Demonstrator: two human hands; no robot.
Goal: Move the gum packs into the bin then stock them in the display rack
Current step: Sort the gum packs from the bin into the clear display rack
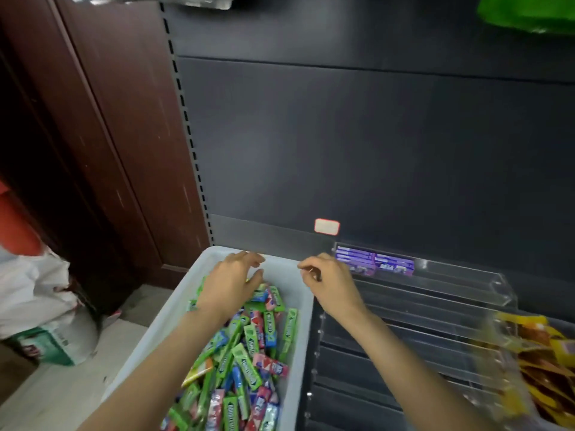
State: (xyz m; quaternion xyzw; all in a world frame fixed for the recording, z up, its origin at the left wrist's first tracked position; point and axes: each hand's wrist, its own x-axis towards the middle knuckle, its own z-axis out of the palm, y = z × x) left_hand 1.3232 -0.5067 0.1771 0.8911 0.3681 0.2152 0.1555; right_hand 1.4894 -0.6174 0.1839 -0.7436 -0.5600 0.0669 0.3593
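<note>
A white plastic bin (306,309) at lower centre holds a heap of green, pink and blue gum packs (249,359). My left hand (235,281) hovers over the bin's far end, fingers relaxed and spread, holding nothing. My right hand (331,283) hangs just right of the bin's far corner with fingers loosely curled and nothing visible in them. To the right stands a clear tiered display rack (435,309); its top tier holds a few purple gum packs (375,263) right behind my right hand.
A dark shelf back panel (342,135) with a small red-edged label (326,227) rises behind. Yellow and orange packets (541,362) crowd the right edge. A brown wooden wall (102,135) and white bags (40,306) on the floor lie left.
</note>
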